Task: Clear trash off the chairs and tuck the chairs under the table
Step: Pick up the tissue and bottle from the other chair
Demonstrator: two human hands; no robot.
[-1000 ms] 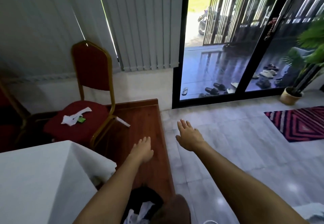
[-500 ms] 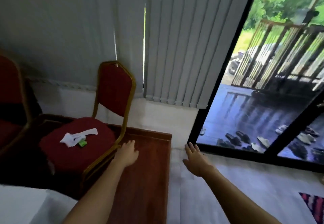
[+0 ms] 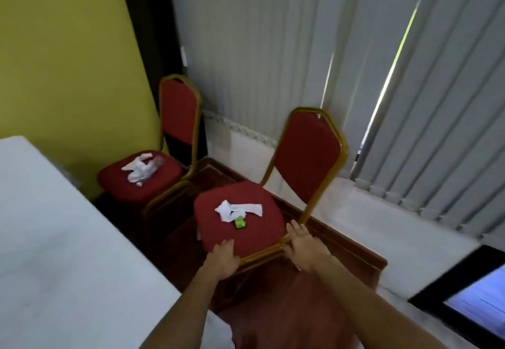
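Grey vertical blinds (image 3: 300, 61) back two red-cushioned, gold-framed chairs beside the white-clothed desk (image 3: 68, 239). Both hands lie open and flat on the nearer chair (image 3: 308, 157), the left hand (image 3: 222, 260) on its seat's front edge, the right hand (image 3: 303, 247) against the side frame. White crumpled paper (image 3: 237, 209) and a small green wrapper (image 3: 240, 223) sit on that seat.

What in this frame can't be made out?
- Head view: clear trash beside the paper on the far chair is too blurred to identify.
- The green item on the near chair is too small to read.
- The left hand and right hand hide their contact with the seat edge.
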